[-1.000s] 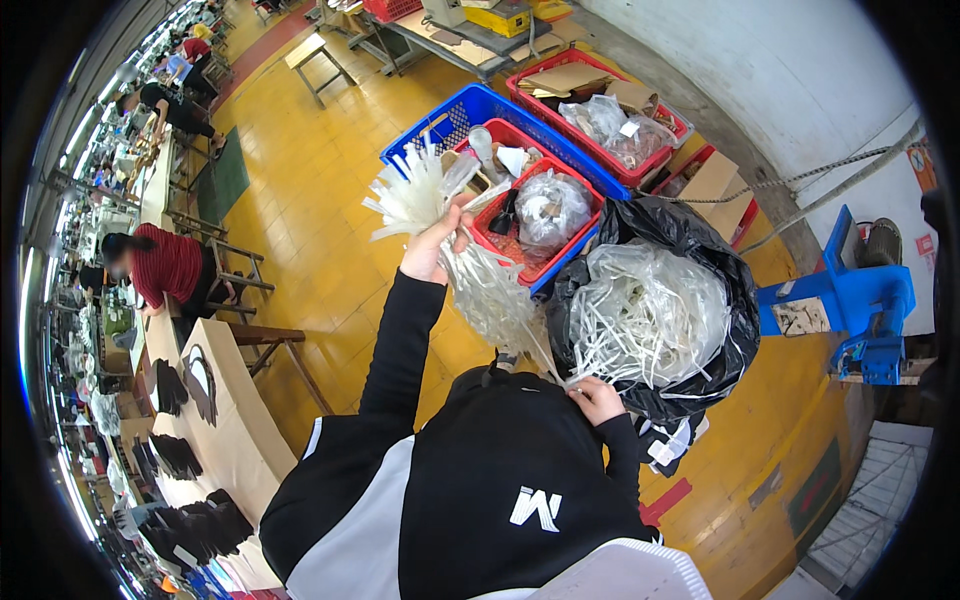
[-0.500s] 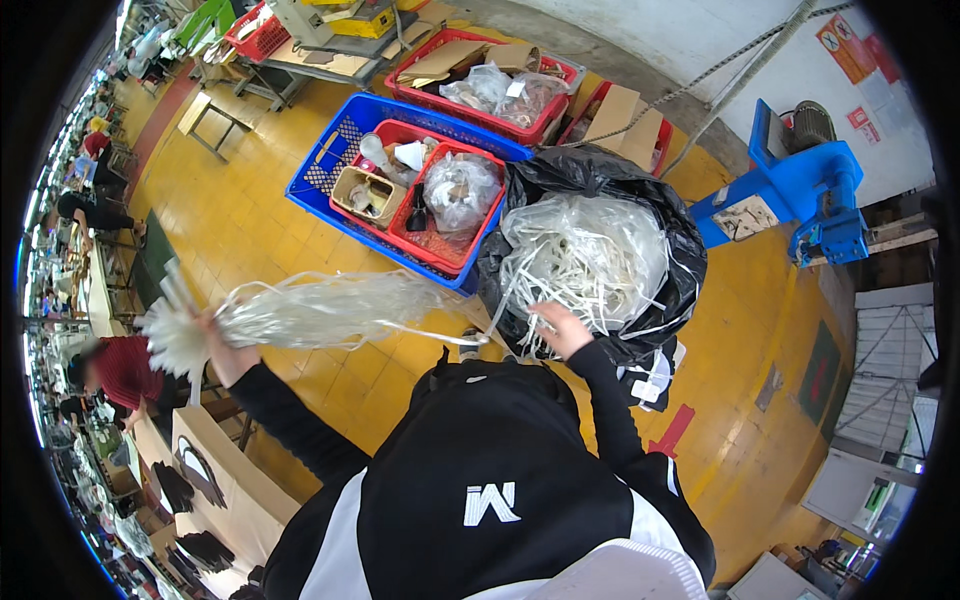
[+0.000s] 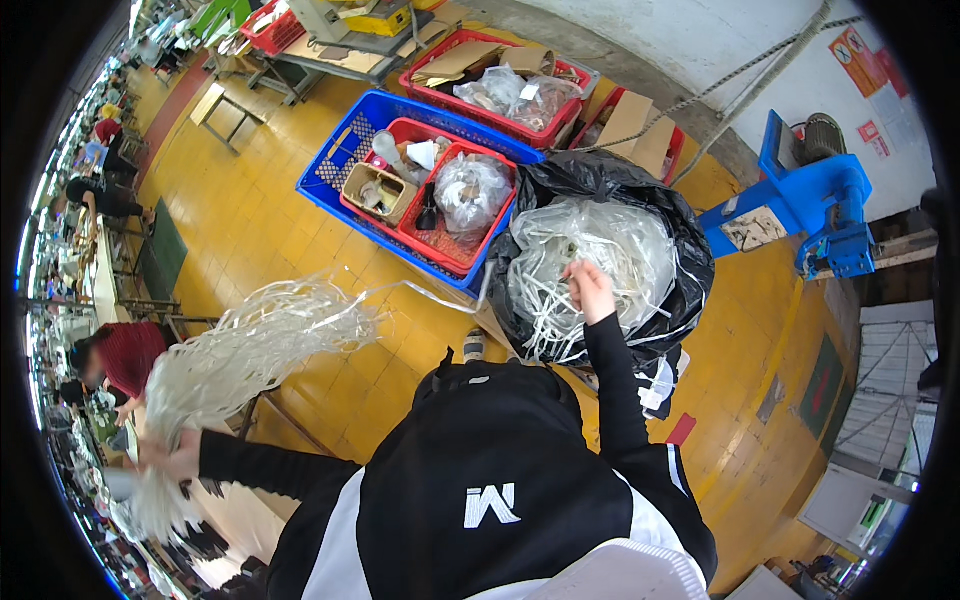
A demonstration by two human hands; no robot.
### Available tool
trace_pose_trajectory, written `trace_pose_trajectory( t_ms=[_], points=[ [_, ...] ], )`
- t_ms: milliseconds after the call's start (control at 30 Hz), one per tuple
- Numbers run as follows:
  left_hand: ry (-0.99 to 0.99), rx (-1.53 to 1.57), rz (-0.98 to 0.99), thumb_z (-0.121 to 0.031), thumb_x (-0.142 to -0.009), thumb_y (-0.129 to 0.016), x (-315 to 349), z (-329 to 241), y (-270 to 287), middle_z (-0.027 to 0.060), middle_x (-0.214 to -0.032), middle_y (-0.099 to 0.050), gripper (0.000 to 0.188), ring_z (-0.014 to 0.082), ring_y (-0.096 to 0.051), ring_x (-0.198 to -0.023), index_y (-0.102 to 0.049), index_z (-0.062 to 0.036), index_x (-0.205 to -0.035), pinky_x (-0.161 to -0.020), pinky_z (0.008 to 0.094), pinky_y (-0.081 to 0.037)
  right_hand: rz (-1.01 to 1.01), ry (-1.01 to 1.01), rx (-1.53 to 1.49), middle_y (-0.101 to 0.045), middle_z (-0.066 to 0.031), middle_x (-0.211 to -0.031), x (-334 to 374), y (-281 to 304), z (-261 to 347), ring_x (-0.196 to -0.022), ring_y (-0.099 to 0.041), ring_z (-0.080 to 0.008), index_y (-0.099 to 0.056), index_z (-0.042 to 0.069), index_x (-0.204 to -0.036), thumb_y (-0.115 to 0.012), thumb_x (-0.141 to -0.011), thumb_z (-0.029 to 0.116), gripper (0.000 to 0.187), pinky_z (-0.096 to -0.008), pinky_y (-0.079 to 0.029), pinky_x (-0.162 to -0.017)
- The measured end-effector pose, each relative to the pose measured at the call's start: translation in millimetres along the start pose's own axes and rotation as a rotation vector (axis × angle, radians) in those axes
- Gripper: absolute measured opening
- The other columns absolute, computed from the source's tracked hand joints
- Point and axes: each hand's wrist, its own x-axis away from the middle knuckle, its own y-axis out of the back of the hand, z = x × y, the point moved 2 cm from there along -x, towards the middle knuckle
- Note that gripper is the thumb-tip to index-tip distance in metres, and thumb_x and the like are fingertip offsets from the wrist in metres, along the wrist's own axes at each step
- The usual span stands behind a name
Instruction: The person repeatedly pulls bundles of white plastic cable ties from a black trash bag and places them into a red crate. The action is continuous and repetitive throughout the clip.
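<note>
Out to my left, my left hand [image 3: 180, 458] is closed round a thick bundle of whitish translucent strips [image 3: 255, 345]. The bundle fans out over the floor, and one long strip trails from it toward the bag. My right hand [image 3: 590, 288] hangs over a black plastic bag [image 3: 690, 245] with a clear liner. More loose white strips [image 3: 545, 305] lie heaped in the bag. The fingers of my right hand are curled together; whatever may be between them cannot be made out.
Beyond the bag stand a blue crate [image 3: 340, 150] with red baskets inside, and a red crate [image 3: 480, 40] of bags and cardboard. A blue machine [image 3: 790, 195] is at the right. On the left are a work table [image 3: 235, 520] and a person in dark red [image 3: 130, 355].
My left hand has swung the bundle down and toward me, and the strips have spread. My right hand has moved farther over the bag, its fingers now curled.
</note>
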Motion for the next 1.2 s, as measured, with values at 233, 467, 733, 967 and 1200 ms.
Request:
trace_pose_trajectory(
  t_ms=[233,467,733,967,1200],
  points=[
    [1.185,0.696,1.082,-0.034,-0.087,-0.053,228,-57,-126,0.0016,-0.076,-0.054,0.049,0.0116,-0.051,-0.066,-0.045,-0.0017,-0.123,-0.059,0.0273,-0.046,0.171,0.52,1.194,-0.059,-0.0147,-0.069,39,-83,75,-0.065,-0.058,-0.033,-0.061,0.009,-0.077,-0.046,-0.082,0.022,0.02,-0.044,-0.045,-0.061],
    [1.023,0.871,2.108,-0.032,-0.09,-0.041,367,-89,-105,0.016,-0.129,-0.043,0.049,0.0289,-0.045,-0.115,-0.034,-0.0054,-0.13,-0.097,0.0417,-0.034,0.529,0.358,0.992,-0.061,-0.0146,-0.067,56,-111,91,-0.065,-0.06,-0.0302,-0.067,0.008,-0.074,-0.054,-0.08,0.033,0.028,-0.0392,-0.047,-0.059],
    [1.209,0.629,1.448,-0.019,-0.081,-0.059,259,-29,-128,0.0045,-0.077,-0.056,0.022,0.0134,-0.053,-0.064,-0.055,-0.0033,-0.096,-0.062,0.0273,-0.046,0.137,0.161,0.323,-0.06,-0.0032,-0.067,-31,-25,-56,-0.06,-0.057,-0.0108,-0.06,0.003,-0.091,-0.056,-0.084,0.022,0.021,-0.0256,-0.046,-0.057],
    [0.862,-0.107,0.248,-0.043,-0.089,-0.039,-5,147,4,0.0092,-0.088,-0.062,0.044,0.0224,-0.059,-0.081,-0.056,-0.0062,-0.105,-0.076,0.0406,-0.048,-0.312,-0.114,0.959,-0.051,-0.0194,-0.118,-98,134,-142,-0.111,-0.047,-0.0351,-0.052,0.009,-0.118,-0.065,-0.072,0.032,0.053,-0.0389,-0.037,-0.094],
    [0.435,-0.209,-0.466,-0.036,-0.089,-0.044,-22,58,53,0.006,-0.061,-0.052,0.041,0.0191,-0.055,-0.061,-0.06,-0.0003,-0.102,-0.06,0.0365,-0.045,-0.604,0.236,0.481,-0.053,-0.0187,-0.116,-104,204,-137,-0.108,-0.05,-0.0334,-0.039,0.002,-0.126,-0.068,-0.07,0.03,0.069,-0.0387,-0.039,-0.093]
  ],
)
